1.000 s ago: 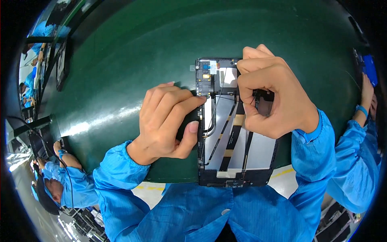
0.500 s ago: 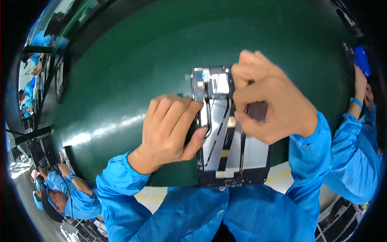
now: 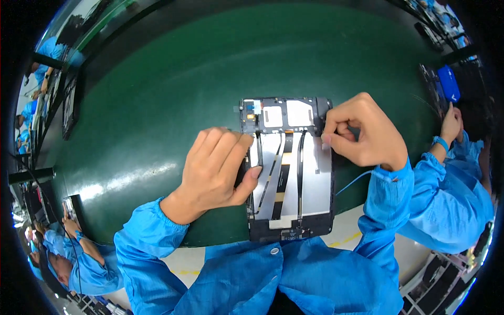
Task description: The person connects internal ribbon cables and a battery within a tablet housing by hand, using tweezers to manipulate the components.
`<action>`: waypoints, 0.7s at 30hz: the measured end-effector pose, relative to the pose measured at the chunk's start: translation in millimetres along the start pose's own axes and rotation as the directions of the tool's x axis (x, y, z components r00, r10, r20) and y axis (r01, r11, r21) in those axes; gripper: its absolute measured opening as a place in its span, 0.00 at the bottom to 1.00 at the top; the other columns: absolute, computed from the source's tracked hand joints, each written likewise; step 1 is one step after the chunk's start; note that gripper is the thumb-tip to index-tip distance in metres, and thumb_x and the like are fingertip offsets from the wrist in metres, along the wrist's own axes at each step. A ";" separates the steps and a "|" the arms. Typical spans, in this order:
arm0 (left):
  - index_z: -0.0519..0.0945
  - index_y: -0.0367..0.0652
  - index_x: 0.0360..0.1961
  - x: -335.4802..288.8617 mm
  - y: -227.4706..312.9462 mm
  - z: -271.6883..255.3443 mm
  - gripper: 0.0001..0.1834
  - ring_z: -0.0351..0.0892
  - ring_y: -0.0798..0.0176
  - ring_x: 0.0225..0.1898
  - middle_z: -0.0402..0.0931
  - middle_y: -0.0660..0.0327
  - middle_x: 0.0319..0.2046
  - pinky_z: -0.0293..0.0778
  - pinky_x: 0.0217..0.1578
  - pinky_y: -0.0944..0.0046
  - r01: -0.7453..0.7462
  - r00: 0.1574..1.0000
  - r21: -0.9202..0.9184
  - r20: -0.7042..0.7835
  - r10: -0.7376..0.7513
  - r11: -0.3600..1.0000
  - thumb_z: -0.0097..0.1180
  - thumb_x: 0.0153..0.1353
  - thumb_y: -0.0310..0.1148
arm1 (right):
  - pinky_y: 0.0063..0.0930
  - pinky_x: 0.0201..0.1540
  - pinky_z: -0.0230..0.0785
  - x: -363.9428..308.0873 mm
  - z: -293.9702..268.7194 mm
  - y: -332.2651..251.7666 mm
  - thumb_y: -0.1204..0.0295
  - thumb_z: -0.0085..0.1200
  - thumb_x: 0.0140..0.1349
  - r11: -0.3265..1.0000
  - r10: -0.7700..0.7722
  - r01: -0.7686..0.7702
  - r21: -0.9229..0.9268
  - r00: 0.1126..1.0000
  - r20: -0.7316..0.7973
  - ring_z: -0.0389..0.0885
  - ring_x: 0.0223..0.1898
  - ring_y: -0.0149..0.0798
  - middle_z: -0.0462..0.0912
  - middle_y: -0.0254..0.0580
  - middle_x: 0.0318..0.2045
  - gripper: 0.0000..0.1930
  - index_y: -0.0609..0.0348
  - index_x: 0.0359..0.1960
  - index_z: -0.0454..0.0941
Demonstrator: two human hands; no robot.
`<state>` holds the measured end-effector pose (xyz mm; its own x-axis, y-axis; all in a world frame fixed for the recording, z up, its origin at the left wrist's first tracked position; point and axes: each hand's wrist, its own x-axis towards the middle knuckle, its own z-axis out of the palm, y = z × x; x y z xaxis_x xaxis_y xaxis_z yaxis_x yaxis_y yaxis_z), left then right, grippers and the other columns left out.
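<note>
An opened tablet [image 3: 317,184] lies at the near edge of the table, its inside facing up. Its far end carries a dark frame with circuit parts and white patches; black and gold flat cables [image 3: 283,178] run along the silver plate below. My left hand [image 3: 212,170] grips the tablet's left edge, thumb over the inner side and fingers curled along the rim. At the upper right edge, my right hand [image 3: 370,131] is closed, with thumb and forefinger tips pinched together against the tablet. Whatever lies between those fingertips is too small to make out.
A green table [image 3: 199,73] spreads out beyond the tablet. On the right a co-worker's hand [image 3: 450,123] is near a blue object [image 3: 449,84]. More people in blue smocks sit on the left, where a dark flat device [image 3: 71,107] lies by the table edge.
My right hand has moved from over the tablet's upper part out to its right edge, uncovering the far-end parts and cables. My left hand keeps its grip. The whole view has shifted somewhat.
</note>
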<state>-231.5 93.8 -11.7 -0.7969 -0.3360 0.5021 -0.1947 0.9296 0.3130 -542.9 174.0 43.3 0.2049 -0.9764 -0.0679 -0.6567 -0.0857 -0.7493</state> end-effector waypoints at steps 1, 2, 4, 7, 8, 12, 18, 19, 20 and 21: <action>0.82 0.30 0.50 3.5 -0.1 -2.5 0.24 0.78 0.45 0.42 0.77 0.50 0.40 0.75 0.46 0.49 0.004 1.000 0.014 0.009 -0.004 1.000 0.69 0.58 0.37 | 0.34 0.23 0.53 2.0 -5.3 2.1 0.78 0.64 0.52 1.000 0.018 -0.019 0.015 0.999 0.038 0.62 0.13 0.35 0.65 0.38 0.11 0.03 0.66 0.24 0.84; 0.82 0.30 0.50 4.0 -1.8 -1.6 0.24 0.78 0.45 0.42 0.77 0.50 0.40 0.75 0.46 0.49 -0.004 1.000 0.015 0.007 0.004 1.000 0.69 0.58 0.37 | 0.35 0.23 0.51 3.8 -10.3 4.0 0.79 0.63 0.52 0.999 0.030 -0.033 0.028 0.997 0.078 0.59 0.14 0.34 0.63 0.37 0.11 0.03 0.66 0.23 0.83; 0.82 0.29 0.50 0.7 -4.4 3.3 0.22 0.78 0.45 0.42 0.77 0.49 0.41 0.76 0.48 0.49 -0.065 0.998 0.106 -0.004 0.065 0.992 0.66 0.61 0.37 | 0.35 0.23 0.47 2.0 -7.1 12.8 0.79 0.62 0.52 0.998 0.031 -0.036 0.057 0.996 0.083 0.56 0.15 0.31 0.61 0.36 0.11 0.04 0.66 0.21 0.81; 0.86 0.35 0.47 7.4 -8.1 5.1 0.17 0.79 0.48 0.40 0.79 0.53 0.37 0.77 0.51 0.45 -0.088 0.995 0.143 -0.044 0.095 0.986 0.64 0.62 0.36 | 0.31 0.24 0.46 0.5 -6.3 24.6 0.81 0.63 0.54 0.990 0.044 -0.066 0.127 0.985 0.169 0.56 0.16 0.26 0.65 0.31 0.12 0.04 0.67 0.23 0.84; 0.87 0.37 0.45 10.3 -9.5 4.1 0.16 0.80 0.49 0.40 0.80 0.55 0.35 0.77 0.52 0.44 -0.101 0.991 0.158 -0.069 0.113 0.982 0.64 0.61 0.36 | 0.31 0.24 0.46 1.5 -8.9 25.2 0.81 0.63 0.54 0.989 0.040 -0.062 0.131 0.986 0.165 0.56 0.16 0.26 0.65 0.31 0.12 0.04 0.67 0.23 0.84; 0.91 0.46 0.38 24.8 -13.9 4.7 0.10 0.83 0.53 0.44 0.82 0.62 0.35 0.76 0.63 0.40 -0.273 0.960 0.049 -0.050 0.276 0.961 0.66 0.55 0.35 | 0.31 0.25 0.51 -4.1 -7.4 35.3 0.76 0.64 0.54 0.996 -0.037 0.023 0.088 0.987 0.158 0.60 0.19 0.26 0.70 0.31 0.15 0.06 0.67 0.27 0.88; 0.95 0.50 0.38 45.2 -7.9 15.0 0.11 0.81 0.50 0.56 0.83 0.58 0.45 0.66 0.71 0.33 -0.168 0.981 -0.152 0.074 0.181 0.974 0.69 0.53 0.34 | 0.31 0.25 0.54 -6.4 -6.5 50.3 0.70 0.62 0.55 0.991 -0.052 0.037 0.125 0.992 0.117 0.66 0.17 0.29 0.74 0.33 0.14 0.09 0.63 0.23 0.87; 0.95 0.50 0.41 43.1 -7.4 16.5 0.13 0.79 0.47 0.60 0.82 0.55 0.51 0.62 0.74 0.31 -0.150 0.972 -0.184 0.151 0.179 0.971 0.68 0.56 0.36 | 0.31 0.25 0.54 -8.8 -9.5 46.8 0.70 0.62 0.57 0.993 -0.002 -0.015 0.115 0.990 0.144 0.66 0.18 0.28 0.73 0.33 0.14 0.10 0.64 0.22 0.85; 0.95 0.50 0.41 43.6 -7.9 16.2 0.13 0.79 0.47 0.60 0.82 0.55 0.51 0.62 0.74 0.31 -0.161 0.970 -0.188 0.150 0.190 0.969 0.68 0.56 0.36 | 0.30 0.25 0.55 -7.2 -12.2 40.9 0.70 0.63 0.58 0.993 0.048 -0.065 0.102 0.986 0.163 0.66 0.18 0.26 0.72 0.32 0.14 0.11 0.64 0.20 0.83; 0.96 0.50 0.43 42.6 -7.0 14.7 0.16 0.78 0.46 0.62 0.82 0.52 0.52 0.59 0.76 0.30 -0.142 0.969 -0.232 0.167 0.183 0.962 0.64 0.58 0.40 | 0.30 0.25 0.56 -5.7 -11.8 34.9 0.69 0.62 0.59 0.989 0.095 -0.112 0.094 0.981 0.172 0.67 0.18 0.26 0.74 0.32 0.13 0.13 0.63 0.19 0.83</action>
<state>-272.5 75.2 -4.3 -0.9031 -0.1300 0.4094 0.0587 0.9069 0.4173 -575.6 174.3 25.3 0.2634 -0.9316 -0.2506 -0.6042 0.0432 -0.7957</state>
